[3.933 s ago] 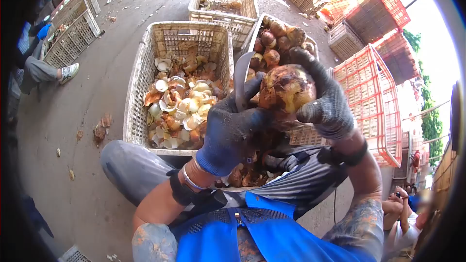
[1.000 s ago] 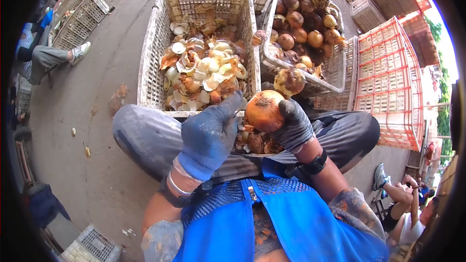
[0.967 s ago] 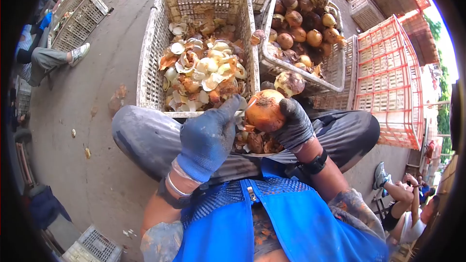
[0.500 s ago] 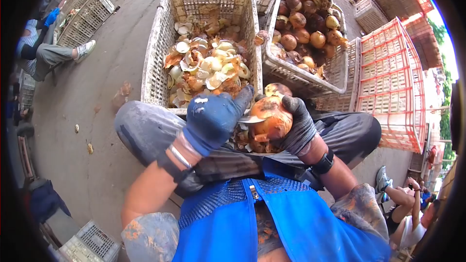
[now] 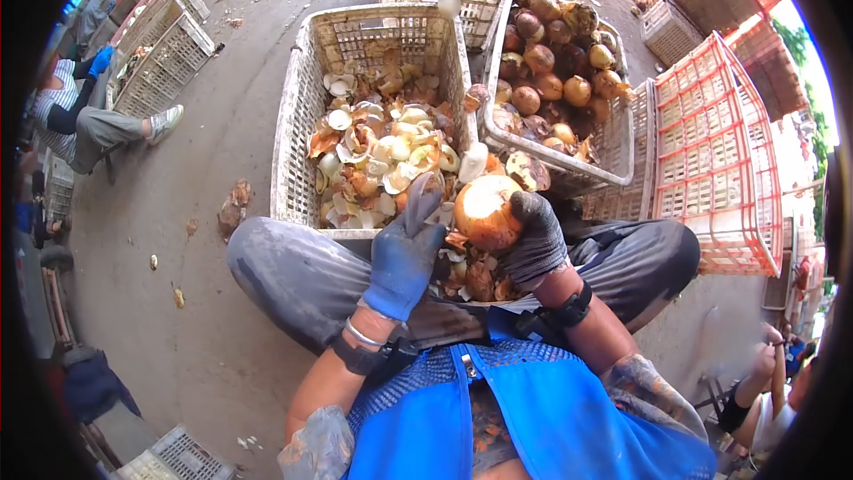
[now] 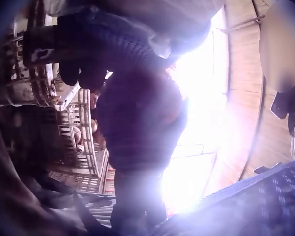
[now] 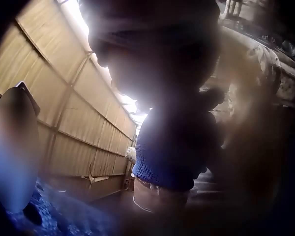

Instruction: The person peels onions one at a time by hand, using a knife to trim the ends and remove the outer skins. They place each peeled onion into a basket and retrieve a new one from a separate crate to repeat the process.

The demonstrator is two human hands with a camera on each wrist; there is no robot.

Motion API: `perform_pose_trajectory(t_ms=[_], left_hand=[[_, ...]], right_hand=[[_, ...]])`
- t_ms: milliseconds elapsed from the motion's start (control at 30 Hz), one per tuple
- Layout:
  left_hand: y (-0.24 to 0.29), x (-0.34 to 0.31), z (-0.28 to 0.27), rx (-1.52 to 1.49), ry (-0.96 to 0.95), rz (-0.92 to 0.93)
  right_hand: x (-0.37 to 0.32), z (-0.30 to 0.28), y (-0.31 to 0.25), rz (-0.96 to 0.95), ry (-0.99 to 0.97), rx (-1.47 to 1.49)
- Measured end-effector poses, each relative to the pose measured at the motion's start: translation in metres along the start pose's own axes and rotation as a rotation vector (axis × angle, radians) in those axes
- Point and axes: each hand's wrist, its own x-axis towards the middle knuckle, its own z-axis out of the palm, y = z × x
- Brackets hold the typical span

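Observation:
My right hand (image 5: 538, 244), in a dark glove, grips a large orange onion (image 5: 490, 213), thumb over its side; its top looks pale and bright. Just left of the onion is my blue-gloved left hand (image 5: 404, 249), curled, with thumb and forefinger pointing up; the knife seen there half a second ago is mostly hidden now. A small white piece (image 5: 474, 163) shows above the onion. Behind it another onion (image 5: 527, 171) lies by the crates. The right wrist view is dark, showing my left hand's blue glove (image 7: 162, 160); the left wrist view is hazy with glare.
A crate of onion peels (image 5: 289, 142) stands ahead of my left knee, a crate of whole onions (image 5: 626, 147) to its right. Loose peels (image 5: 480, 276) lie between my legs. White crates with red edging (image 5: 715, 160) are stacked at right. People sit (image 5: 75, 116) at left and right.
Earlier, a big dark onion was held up near the camera; now an orange one is lower. Half a second ago the blade lay against it; my left hand has since drawn back left.

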Motion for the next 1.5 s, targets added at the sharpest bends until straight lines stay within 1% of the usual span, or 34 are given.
perform_pose_trajectory(t_ms=[33, 100, 133, 167, 233, 267, 300, 367, 400, 433, 500, 567, 633, 667, 733, 767, 800, 833, 867, 900, 967, 1000, 1033, 1100, 1133, 1167, 1200, 1233, 1267, 1300, 1367, 1400, 1433, 1500], left_hand=[[0.003, -0.001, -0.001, -0.002, 0.001, 0.003], [0.014, -0.005, -0.003, -0.237, -0.120, -0.008], [0.009, -0.005, 0.000, -0.471, -0.127, -0.066], [0.014, -0.005, -0.002, -0.473, -0.121, -0.068], [0.028, -0.003, -0.008, -0.241, -0.064, 0.001], [0.027, 0.000, -0.009, 0.097, -0.007, 0.186], [0.024, 0.002, -0.006, 0.087, -0.015, 0.182], [0.020, 0.007, 0.005, 0.328, -0.015, 0.525], [0.023, 0.003, 0.008, 0.354, 0.006, 0.423], [0.029, -0.002, 0.008, 0.350, -0.007, 0.425], [0.041, -0.007, 0.004, 0.621, 0.036, 0.386], [0.048, -0.005, 0.004, 0.657, 0.021, 0.392], [0.051, -0.003, 0.000, 0.738, -0.107, 0.382], [0.050, -0.004, 0.000, 0.740, -0.105, 0.385], [0.042, -0.006, -0.001, 0.671, -0.071, 0.369], [0.024, -0.010, -0.003, 0.675, -0.074, 0.382], [-0.003, -0.014, -0.006, 0.753, -0.043, 0.364], [-0.016, -0.013, -0.008, 0.831, -0.006, 0.344], [-0.004, -0.010, -0.002, 0.764, 0.077, 0.432], [0.009, -0.009, 0.004, 0.766, 0.073, 0.425], [0.032, 0.003, 0.011, 0.705, 0.262, 0.710], [0.034, 0.010, 0.011, 0.777, 0.264, 0.775], [0.035, 0.009, 0.011, 0.781, 0.268, 0.782], [0.038, 0.008, 0.011, 0.859, 0.286, 0.536], [0.028, 0.013, 0.013, 0.568, 0.343, 0.423], [0.026, 0.015, 0.010, 0.573, 0.324, 0.425], [0.024, 0.017, 0.005, 0.576, 0.242, 0.432], [0.023, 0.017, 0.002, 0.575, 0.170, 0.435], [0.023, 0.011, 0.002, 0.601, 0.187, 0.552], [0.027, 0.005, 0.001, 0.603, 0.180, 0.555], [0.038, -0.007, 0.000, 1.001, 0.104, 0.506], [0.037, -0.004, 0.002, 1.042, 0.145, 0.533], [0.036, -0.003, 0.001, 1.044, 0.147, 0.531], [0.028, 0.003, 0.004, 0.817, 0.257, 0.485]], right_hand=[[0.002, -0.001, -0.001, -0.001, -0.002, -0.003], [0.009, -0.003, -0.004, 0.060, -0.063, 0.042], [0.016, -0.011, -0.002, 0.039, -0.089, -0.060], [0.014, -0.006, -0.014, 0.046, -0.089, -0.062], [0.004, 0.008, -0.046, 0.154, -0.016, -0.754], [0.005, 0.007, -0.044, 0.150, -0.013, -0.761], [0.004, 0.004, -0.036, 0.079, -0.010, -0.624], [-0.002, -0.003, -0.023, -0.078, 0.006, -0.347], [-0.005, 0.000, -0.026, -0.096, 0.043, -0.334], [-0.008, -0.002, -0.028, -0.104, 0.054, -0.332], [-0.008, 0.001, -0.034, -0.170, 0.124, -0.555], [-0.012, 0.012, -0.038, -0.175, 0.150, -0.543], [-0.013, 0.019, -0.040, -0.186, 0.158, -0.584], [-0.012, 0.014, -0.041, -0.188, 0.155, -0.584], [-0.009, -0.002, -0.047, -0.027, 0.043, -0.267], [-0.011, 0.005, -0.050, -0.040, 0.038, -0.266], [-0.015, 0.017, -0.053, -0.037, 0.029, -0.104], [-0.017, 0.023, -0.054, -0.028, 0.016, 0.056], [-0.013, 0.015, -0.054, -0.034, 0.059, 0.009], [-0.014, 0.013, -0.052, -0.029, 0.063, 0.015], [-0.012, 0.013, -0.049, 0.080, 0.044, 0.044], [-0.010, 0.013, -0.045, 0.079, 0.035, 0.042], [-0.008, 0.010, -0.039, 0.074, 0.031, 0.072], [-0.006, -0.002, -0.030, 0.051, 0.027, 0.117], [-0.006, -0.013, -0.025, 0.156, -0.018, 0.170], [-0.010, -0.015, -0.021, 0.260, -0.063, 0.224], [-0.013, -0.010, -0.010, 0.184, 0.050, 0.142], [-0.011, -0.013, -0.005, 0.196, -0.019, 0.149], [-0.009, -0.015, -0.003, 0.186, 0.001, 0.180], [-0.007, -0.016, -0.004, 0.170, 0.018, 0.211], [-0.008, -0.014, -0.011, 0.172, 0.037, 0.197], [-0.008, -0.013, -0.013, 0.191, 0.052, 0.170], [-0.006, -0.011, -0.011, 0.194, 0.050, 0.170], [-0.005, -0.006, -0.004, 0.110, 0.029, 0.131]])
